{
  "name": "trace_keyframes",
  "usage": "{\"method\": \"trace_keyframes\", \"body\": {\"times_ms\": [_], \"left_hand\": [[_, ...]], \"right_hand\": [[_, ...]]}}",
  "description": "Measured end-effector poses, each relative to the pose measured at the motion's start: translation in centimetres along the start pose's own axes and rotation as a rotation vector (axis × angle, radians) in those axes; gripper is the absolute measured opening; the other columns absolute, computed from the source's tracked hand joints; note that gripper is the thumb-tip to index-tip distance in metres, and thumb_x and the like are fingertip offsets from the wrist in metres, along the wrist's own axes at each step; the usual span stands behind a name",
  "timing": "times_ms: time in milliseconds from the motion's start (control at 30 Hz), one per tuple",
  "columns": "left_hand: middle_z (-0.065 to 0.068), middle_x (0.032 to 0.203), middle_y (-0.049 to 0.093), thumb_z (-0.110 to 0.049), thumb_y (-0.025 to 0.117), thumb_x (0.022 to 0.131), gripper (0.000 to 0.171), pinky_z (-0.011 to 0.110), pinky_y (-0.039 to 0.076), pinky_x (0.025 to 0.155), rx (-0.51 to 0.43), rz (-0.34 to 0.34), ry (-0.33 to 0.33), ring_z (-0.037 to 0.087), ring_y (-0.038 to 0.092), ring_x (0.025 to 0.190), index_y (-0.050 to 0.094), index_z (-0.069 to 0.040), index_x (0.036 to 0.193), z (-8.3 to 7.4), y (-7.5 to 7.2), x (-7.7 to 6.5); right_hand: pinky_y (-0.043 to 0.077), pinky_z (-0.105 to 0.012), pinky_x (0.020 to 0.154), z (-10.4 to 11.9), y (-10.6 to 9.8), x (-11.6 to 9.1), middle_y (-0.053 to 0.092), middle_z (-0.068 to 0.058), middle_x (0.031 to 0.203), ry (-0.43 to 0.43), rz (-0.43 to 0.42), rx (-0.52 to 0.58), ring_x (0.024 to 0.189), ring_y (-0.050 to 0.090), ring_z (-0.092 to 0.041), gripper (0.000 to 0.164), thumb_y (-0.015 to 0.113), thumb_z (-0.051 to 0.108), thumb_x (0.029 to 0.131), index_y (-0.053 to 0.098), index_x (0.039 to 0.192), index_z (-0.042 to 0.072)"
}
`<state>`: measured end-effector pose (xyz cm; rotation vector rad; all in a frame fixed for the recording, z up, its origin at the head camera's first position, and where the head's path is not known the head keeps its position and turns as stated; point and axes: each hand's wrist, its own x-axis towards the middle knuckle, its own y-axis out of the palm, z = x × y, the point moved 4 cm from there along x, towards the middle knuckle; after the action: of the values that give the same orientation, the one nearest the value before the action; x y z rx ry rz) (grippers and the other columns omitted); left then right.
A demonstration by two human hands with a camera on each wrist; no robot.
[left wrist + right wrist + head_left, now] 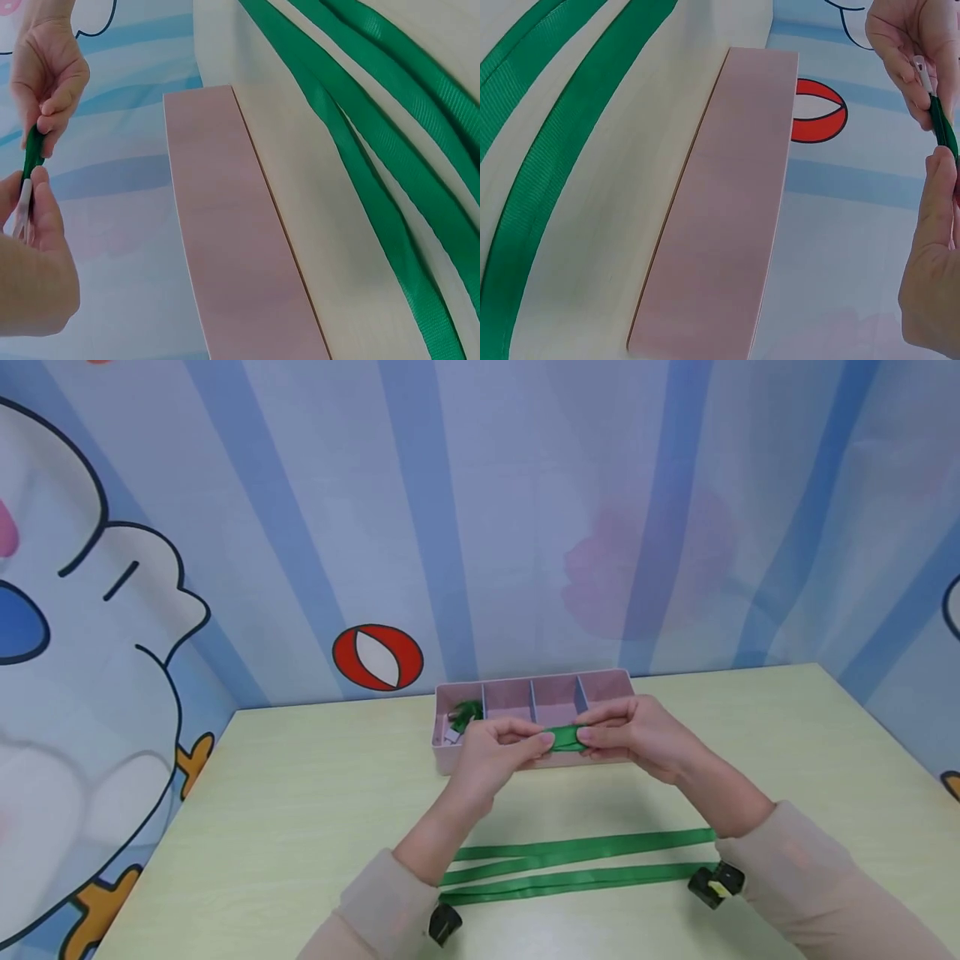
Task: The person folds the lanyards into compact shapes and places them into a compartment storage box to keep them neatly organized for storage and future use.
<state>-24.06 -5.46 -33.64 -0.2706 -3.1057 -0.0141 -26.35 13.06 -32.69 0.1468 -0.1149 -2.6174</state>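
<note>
Both hands are raised in front of the pink box, fingertips close together. My left hand pinches one end of a short folded green ribbon between thumb and fingers. My right hand pinches its other end. A slim white piece, perhaps a clip, shows at the left fingers in both wrist views; the hands partly hide it. Below the hands, several long green ribbon strips lie side by side across the table. Their left and right ends are partly hidden by the sleeves.
The pink divided box stands at the table's back edge. Its leftmost compartment holds a bundle of green ribbon with white pieces. Behind the pale table hangs a blue striped backdrop. Black wrist devices sit by the sleeves.
</note>
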Motion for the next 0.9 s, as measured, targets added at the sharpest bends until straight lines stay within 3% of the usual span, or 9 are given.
{"method": "trace_keyframes", "body": {"times_ms": [67, 167, 267, 467, 667, 900], "left_hand": [[0.005, 0.079, 0.069, -0.012, 0.071, 0.083, 0.02, 0.033, 0.056, 0.073, 0.026, 0.003, -0.008, 0.021, 0.068, 0.077, 0.069, 0.005, 0.094, 0.2, -0.1, 0.1], [0.006, 0.08, 0.068, -0.012, 0.071, 0.083, 0.02, 0.031, 0.055, 0.071, 0.081, 0.018, -0.014, 0.021, 0.067, 0.075, 0.07, 0.004, 0.093, 0.4, -0.2, 0.4], [0.006, 0.083, 0.069, -0.013, 0.072, 0.082, 0.019, 0.031, 0.055, 0.069, 0.156, 0.035, -0.023, 0.018, 0.066, 0.075, 0.071, 0.003, 0.093, 0.8, -0.3, 0.7], [0.006, 0.091, 0.069, -0.015, 0.071, 0.083, 0.02, 0.033, 0.055, 0.071, 0.299, 0.056, -0.051, 0.015, 0.065, 0.077, 0.072, -0.002, 0.098, 1.1, -0.4, 1.3], [0.008, 0.083, 0.07, -0.011, 0.07, 0.084, 0.019, 0.031, 0.054, 0.067, 0.451, 0.122, -0.006, 0.015, 0.065, 0.073, 0.073, -0.001, 0.099, 0.7, -0.4, 1.6], [0.008, 0.078, 0.068, -0.007, 0.068, 0.085, 0.014, 0.024, 0.051, 0.063, 0.458, 0.132, 0.011, 0.013, 0.061, 0.071, 0.072, 0.002, 0.095, 0.5, -0.2, 1.7]], "right_hand": [[0.056, -0.029, 0.072, 0.0, -0.1, 0.0, 0.071, -0.001, 0.081, 0.01, -0.039, -0.035, 0.074, 0.068, -0.013, 0.015, 0.061, -0.001, 0.087, 0.068, 0.1, 0.004], [0.056, -0.03, 0.073, -0.2, -0.2, 0.1, 0.07, -0.001, 0.08, 0.013, -0.077, -0.14, 0.074, 0.068, -0.013, 0.025, 0.063, 0.001, 0.087, 0.06, 0.11, -0.009], [0.056, -0.033, 0.074, -0.4, -0.3, 0.3, 0.069, -0.003, 0.079, -0.002, -0.099, -0.218, 0.074, 0.068, -0.016, 0.03, 0.064, 0.001, 0.086, 0.057, 0.11, -0.016], [0.056, -0.034, 0.072, -0.9, -0.5, 0.9, 0.068, -0.005, 0.078, -0.018, -0.111, -0.262, 0.074, 0.068, -0.019, 0.019, 0.065, -0.001, 0.084, 0.062, 0.1, -0.012], [0.056, -0.037, 0.074, -1.0, -0.5, 1.4, 0.067, -0.006, 0.078, -0.016, -0.101, -0.313, 0.074, 0.068, -0.02, 0.018, 0.067, -0.001, 0.083, 0.063, 0.097, -0.012], [0.056, -0.034, 0.073, -1.0, -0.6, 1.6, 0.067, -0.007, 0.084, -0.007, -0.075, -0.337, 0.077, 0.067, -0.018, 0.025, 0.068, 0.004, 0.084, 0.064, 0.102, -0.011]]}}
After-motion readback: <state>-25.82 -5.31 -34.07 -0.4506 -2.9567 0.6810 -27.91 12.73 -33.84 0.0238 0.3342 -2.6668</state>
